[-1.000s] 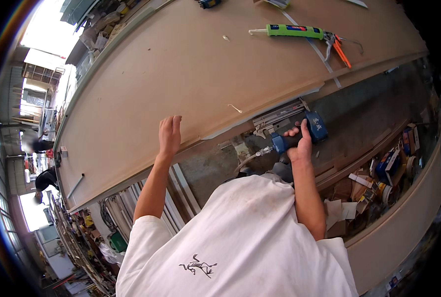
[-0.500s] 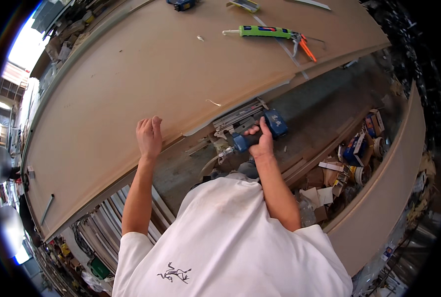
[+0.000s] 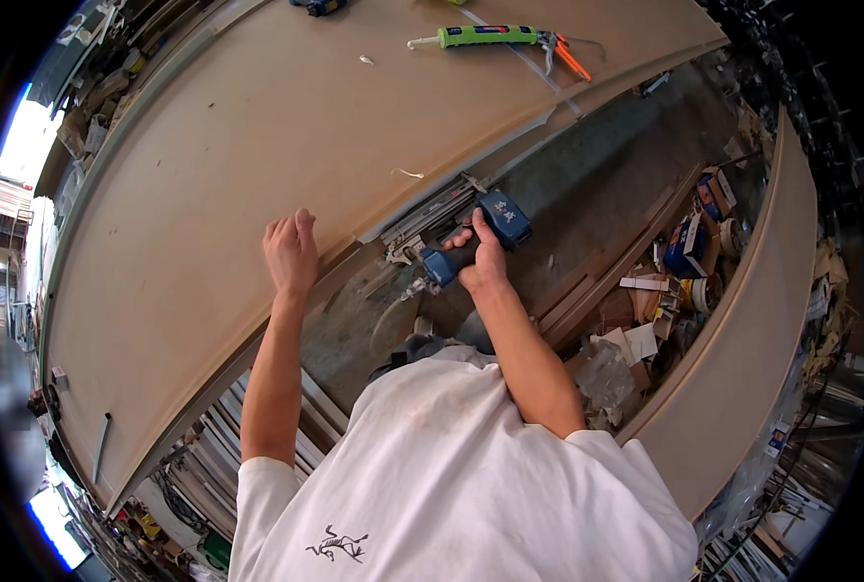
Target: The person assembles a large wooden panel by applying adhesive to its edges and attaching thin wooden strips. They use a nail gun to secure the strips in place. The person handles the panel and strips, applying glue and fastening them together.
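Note:
My right hand is wrapped round the dark grip of a blue pneumatic nail gun, its thumb along the top. The gun is tilted beside the near edge of a large brown board, its long metal magazine lying along that edge. An air hose joins the gun at a metal fitting near its grip end. To the left, my left hand is closed in a loose fist with the thumb up, at the board's near edge. Nothing shows in it, and its palm is hidden.
A green caulking gun with orange handles lies on the board's far part. Near it are a small whitish scrap and a curled strip. Right of me, boxes and offcuts fill a space beside another board. Long strips stand below left.
The view has shifted, so the board and the tools on it sit higher and further left. My right hand and the nail gun have moved left, nearer my left hand, which stays closed.

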Demonstrator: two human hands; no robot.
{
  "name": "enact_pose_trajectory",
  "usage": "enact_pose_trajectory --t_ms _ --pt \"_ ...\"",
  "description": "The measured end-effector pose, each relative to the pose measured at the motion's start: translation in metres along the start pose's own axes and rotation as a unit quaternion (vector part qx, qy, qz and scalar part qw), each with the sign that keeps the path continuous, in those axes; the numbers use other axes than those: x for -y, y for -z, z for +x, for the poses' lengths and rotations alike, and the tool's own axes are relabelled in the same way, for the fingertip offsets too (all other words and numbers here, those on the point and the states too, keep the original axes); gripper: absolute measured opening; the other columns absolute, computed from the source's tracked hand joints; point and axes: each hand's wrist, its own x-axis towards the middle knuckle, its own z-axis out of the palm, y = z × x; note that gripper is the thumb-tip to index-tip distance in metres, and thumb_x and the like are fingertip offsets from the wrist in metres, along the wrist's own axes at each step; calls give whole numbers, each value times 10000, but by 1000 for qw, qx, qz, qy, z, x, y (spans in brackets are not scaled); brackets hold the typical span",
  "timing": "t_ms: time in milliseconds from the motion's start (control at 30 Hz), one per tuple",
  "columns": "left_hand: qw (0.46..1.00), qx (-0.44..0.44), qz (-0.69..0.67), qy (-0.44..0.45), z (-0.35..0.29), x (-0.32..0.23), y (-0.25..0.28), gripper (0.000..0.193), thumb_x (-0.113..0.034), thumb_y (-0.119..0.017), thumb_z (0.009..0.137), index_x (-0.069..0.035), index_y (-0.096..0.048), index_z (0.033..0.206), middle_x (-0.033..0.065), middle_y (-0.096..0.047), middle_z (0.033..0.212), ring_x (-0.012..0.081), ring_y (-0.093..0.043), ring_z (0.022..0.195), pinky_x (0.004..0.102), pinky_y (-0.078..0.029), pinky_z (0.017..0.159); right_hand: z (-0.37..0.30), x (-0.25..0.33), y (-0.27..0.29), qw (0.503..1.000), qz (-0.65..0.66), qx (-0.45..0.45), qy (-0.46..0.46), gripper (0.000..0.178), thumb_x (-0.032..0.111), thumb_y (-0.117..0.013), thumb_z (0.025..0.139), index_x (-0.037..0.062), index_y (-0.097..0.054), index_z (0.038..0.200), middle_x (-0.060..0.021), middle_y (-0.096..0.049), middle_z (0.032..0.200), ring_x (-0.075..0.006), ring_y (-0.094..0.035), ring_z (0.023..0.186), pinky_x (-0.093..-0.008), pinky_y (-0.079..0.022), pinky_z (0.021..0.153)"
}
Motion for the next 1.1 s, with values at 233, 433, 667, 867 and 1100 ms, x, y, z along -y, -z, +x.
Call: enact_pose_trajectory --t_ms 233,433,667,867,1100 --pt "1000 10 19 -9 -1 3 1 493 -367 -427 1114 -52 -762 936 99 -754 951 323 -640 1046 442 -454 937 -14 -23 -1 1000 17 -5 -25 288 343 -746 974 114 -572 972 27 -514 701 -143 -542 646 -383 -532 690" --pt "999 19 29 -13 1 0 -2 508 -364 -409 1117 -47 -761 932 106 -756 960 324 -639 1055 447 -454 942 -25 -43 0 1000 3 9 -26 288 334 -764 960 112 -581 955 32 -522 716 -138 -542 645 -371 -530 682" --pt "998 30 47 -26 3 -14 -11 537 -352 -387 1122 -21 -750 903 132 -748 915 335 -650 988 449 -464 926 -36 -57 1 999 -1 -6 -36 279 339 -772 954 121 -599 934 37 -529 709 -135 -551 644 -367 -531 680" --pt "998 26 46 -30 5 -36 -30 535 -340 -393 1118 -23 -746 871 127 -728 831 340 -646 857 443 -476 885 -30 -60 12 998 16 -20 -59 266 330 -777 954 128 -606 922 35 -534 706 -138 -559 649 -371 -533 672" --pt "997 23 67 -34 10 -41 -51 517 -338 -398 1114 -41 -751 880 110 -718 802 324 -644 838 430 -486 868 -29 -62 16 997 30 -14 -67 247 299 -786 948 130 -610 911 27 -535 711 -145 -558 647 -372 -530 667"
